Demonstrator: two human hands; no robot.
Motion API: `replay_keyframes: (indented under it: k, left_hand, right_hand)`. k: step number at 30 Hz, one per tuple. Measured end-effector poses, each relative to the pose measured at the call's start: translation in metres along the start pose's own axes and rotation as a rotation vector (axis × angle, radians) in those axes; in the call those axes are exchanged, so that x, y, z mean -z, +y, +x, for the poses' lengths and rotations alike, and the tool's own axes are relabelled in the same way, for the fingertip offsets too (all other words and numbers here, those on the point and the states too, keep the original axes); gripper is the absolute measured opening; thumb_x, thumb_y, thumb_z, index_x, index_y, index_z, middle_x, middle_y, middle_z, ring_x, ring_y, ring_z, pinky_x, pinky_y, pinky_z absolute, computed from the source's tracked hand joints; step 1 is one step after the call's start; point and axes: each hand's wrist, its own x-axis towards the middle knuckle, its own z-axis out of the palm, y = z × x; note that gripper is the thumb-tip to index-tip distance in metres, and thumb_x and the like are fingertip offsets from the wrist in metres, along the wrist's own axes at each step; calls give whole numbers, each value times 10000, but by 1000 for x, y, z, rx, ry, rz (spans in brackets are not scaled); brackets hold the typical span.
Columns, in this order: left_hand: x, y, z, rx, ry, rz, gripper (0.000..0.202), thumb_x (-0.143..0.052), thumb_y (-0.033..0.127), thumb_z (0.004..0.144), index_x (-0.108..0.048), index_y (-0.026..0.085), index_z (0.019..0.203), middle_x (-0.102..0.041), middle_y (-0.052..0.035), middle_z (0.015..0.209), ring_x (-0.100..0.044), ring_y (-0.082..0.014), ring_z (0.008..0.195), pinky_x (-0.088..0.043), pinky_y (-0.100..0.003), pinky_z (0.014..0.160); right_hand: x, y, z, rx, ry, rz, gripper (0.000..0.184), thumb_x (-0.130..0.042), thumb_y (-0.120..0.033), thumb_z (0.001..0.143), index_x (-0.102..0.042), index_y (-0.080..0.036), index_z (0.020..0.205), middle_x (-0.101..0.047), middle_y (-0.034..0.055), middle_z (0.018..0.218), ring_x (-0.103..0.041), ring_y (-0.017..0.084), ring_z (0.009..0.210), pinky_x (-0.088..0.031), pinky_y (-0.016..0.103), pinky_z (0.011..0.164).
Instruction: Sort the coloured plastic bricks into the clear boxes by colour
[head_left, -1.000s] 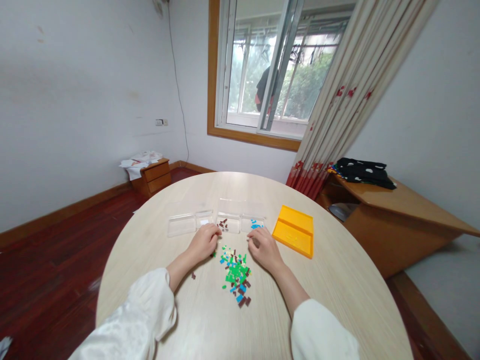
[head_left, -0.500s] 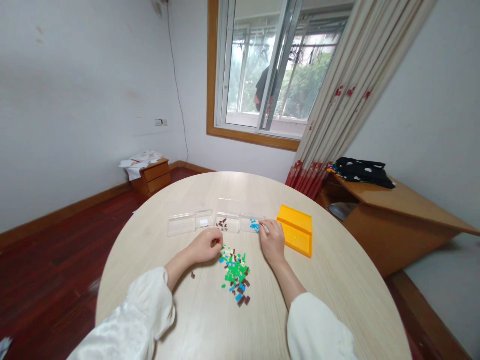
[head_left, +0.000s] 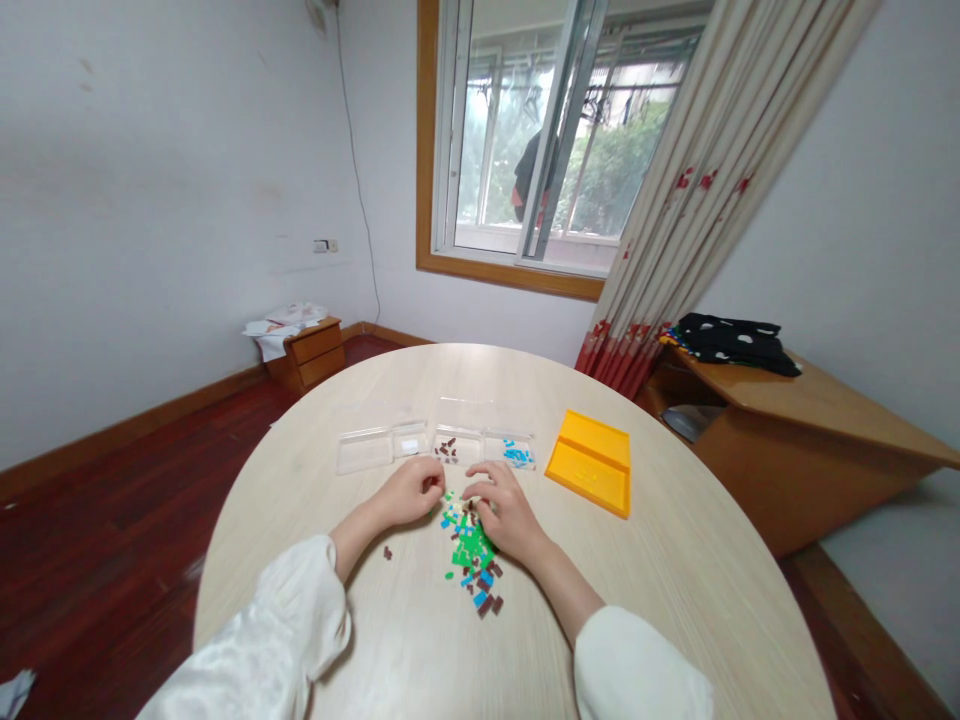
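Note:
A pile of small green, blue and brown bricks (head_left: 472,560) lies on the round pale wood table (head_left: 675,600). My left hand (head_left: 409,490) rests at the pile's far left edge with its fingers curled, pinching something too small to name. My right hand (head_left: 502,505) lies over the pile's far end, fingers bent down onto the bricks. Just beyond the hands stands a row of clear plastic trays (head_left: 375,448). One tray holds brown bricks (head_left: 447,449) and another holds blue bricks (head_left: 516,455).
A yellow tray (head_left: 590,475) lies to the right of the clear ones. One stray brown brick (head_left: 387,551) sits left of the pile. A wooden desk (head_left: 810,420) with dark cloth stands at right, a small bedside cabinet (head_left: 307,350) at left, a window behind.
My right hand has come back from the tray with the blue bricks to the pile. My left hand has stayed at the pile's left edge.

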Motion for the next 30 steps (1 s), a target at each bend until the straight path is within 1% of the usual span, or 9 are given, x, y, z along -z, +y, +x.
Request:
replay_keyframes:
  k: [2,5,10,16,20,22,27,30]
  left_hand:
    - [0,-2,1,15,11,7,125,-434,75,617,-517,154,568,-485,18,574,-438,-122,583,-335,-227,584]
    - [0,-3,1,17,10,16,127,-433,73,619,-512,156,566,-483,18,573,-438,-124,584,-335,-230,586]
    - [1,0,1,23,8,28,128,-432,73,625,-502,157,559,-472,18,570,-431,-123,577,-327,-228,578]
    - [1,-1,1,24,7,30,127,-432,74,630,-507,154,566,-477,18,574,-437,-123,580,-334,-229,584]
    - [1,-2,1,14,14,28,129,-434,69,634,-503,152,562,-476,19,569,-433,-120,574,-330,-226,578]
    - [1,-1,1,21,9,32,132,-435,69,637,-503,153,562,-480,19,571,-435,-119,576,-332,-226,578]
    - [1,0,1,30,9,33,134,-438,75,646,-509,155,565,-489,17,575,-442,-121,581,-341,-229,585]
    - [1,0,1,34,5,36,135,-438,79,649,-515,156,569,-497,15,580,-446,-123,586,-344,-229,586]
  right_hand:
    - [-1,-7,1,-5,-86,38,336,-436,17,686,-665,-214,773,-582,55,1031,-494,201,1001,-413,406,883]
    - [-1,-8,1,-33,-148,34,334,-438,17,688,-668,-215,756,-581,54,1050,-483,207,1033,-402,424,907]
    - [1,-5,0,-65,-145,27,289,-445,17,685,-641,-196,682,-591,55,1022,-490,201,1011,-409,409,897]
    - [0,-8,1,-45,-180,32,327,-452,13,696,-671,-199,814,-578,62,1057,-476,199,1041,-397,409,914]
    - [0,-7,1,-64,-164,37,290,-452,14,693,-648,-198,718,-585,55,1028,-485,200,1024,-405,408,900]
    - [0,-8,1,-68,-153,37,286,-450,13,693,-640,-201,703,-588,50,1007,-493,198,1006,-411,406,891]
    - [2,-12,1,-26,-187,20,301,-472,-11,722,-677,-214,809,-578,52,1043,-488,193,1022,-410,397,907]
    - [2,-11,1,-18,-211,-14,314,-480,-17,726,-691,-229,824,-576,49,1055,-487,196,1027,-414,400,908]
